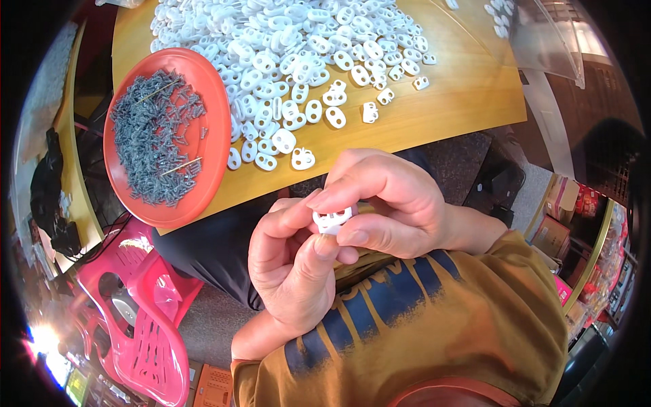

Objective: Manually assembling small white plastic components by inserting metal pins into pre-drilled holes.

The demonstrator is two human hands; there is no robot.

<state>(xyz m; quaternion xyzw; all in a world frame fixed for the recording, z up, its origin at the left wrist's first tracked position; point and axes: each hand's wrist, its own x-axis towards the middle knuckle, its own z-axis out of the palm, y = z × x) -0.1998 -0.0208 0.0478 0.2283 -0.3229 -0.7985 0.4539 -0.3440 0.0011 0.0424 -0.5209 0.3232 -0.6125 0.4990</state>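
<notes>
Both hands are pinching one white toggle [333,220] over the lap: left hand [293,271] and right hand [393,207] fingers clamped on it. Toggle pile [298,54] and orange tray [203,136] of springs [152,136] are lying on the table [447,102] beyond, unobstructed
</notes>
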